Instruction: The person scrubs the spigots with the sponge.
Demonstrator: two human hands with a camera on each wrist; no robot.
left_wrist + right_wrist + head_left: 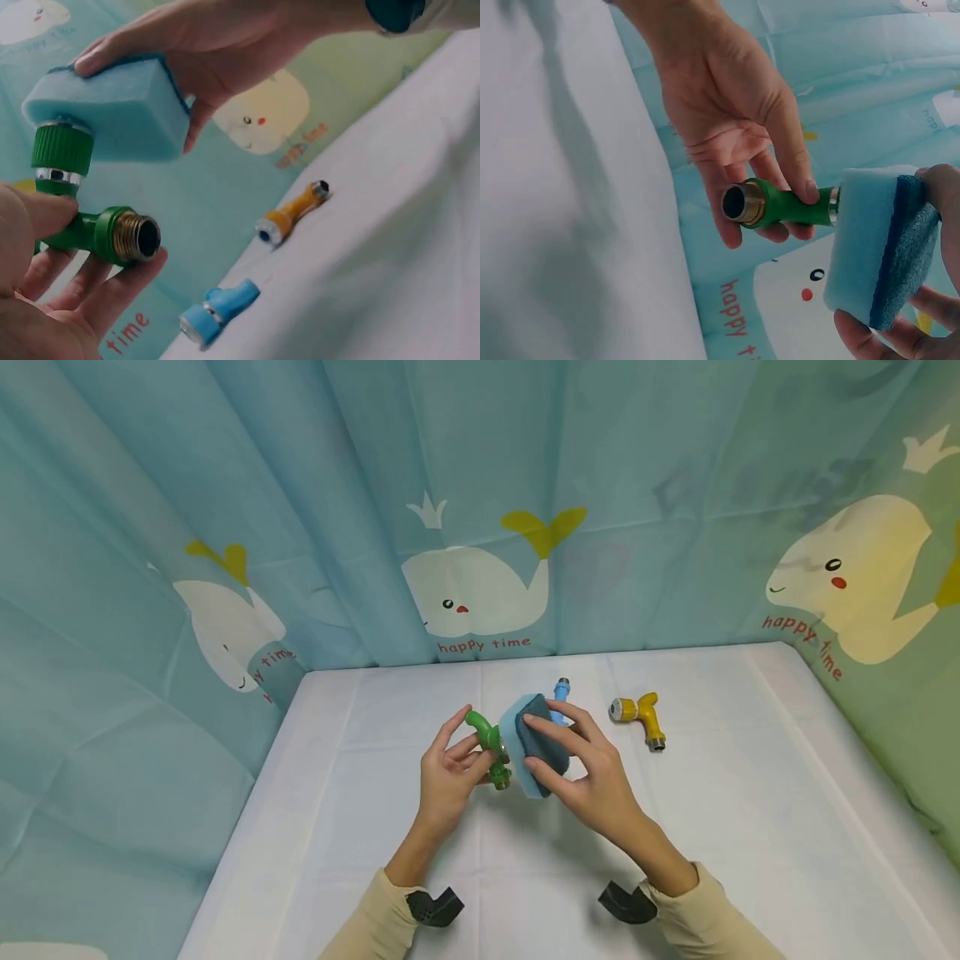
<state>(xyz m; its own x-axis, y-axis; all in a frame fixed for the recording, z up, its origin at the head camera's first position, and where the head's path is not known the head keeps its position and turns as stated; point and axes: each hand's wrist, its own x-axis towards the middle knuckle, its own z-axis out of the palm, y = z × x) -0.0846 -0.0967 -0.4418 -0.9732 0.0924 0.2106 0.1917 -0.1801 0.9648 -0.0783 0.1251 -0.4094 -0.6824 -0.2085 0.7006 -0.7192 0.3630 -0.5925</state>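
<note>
My left hand (446, 774) holds a green faucet (82, 225) between thumb and fingers, above the white table. Its threaded brass end (739, 204) sticks out past the fingers. My right hand (596, 768) grips a sponge (540, 747), light blue foam on one side and a dark blue scouring layer on the other. The foam side meets the faucet's ribbed green knob (63, 148) in the left wrist view. Right fingertips and thumb press on the scouring side and edges.
Behind the right hand, a light blue faucet (217, 311) lies on the table (360, 843). Farther right lies a yellow faucet (647, 720). A blue curtain (480, 468) with whale prints stands along the table's back and sides.
</note>
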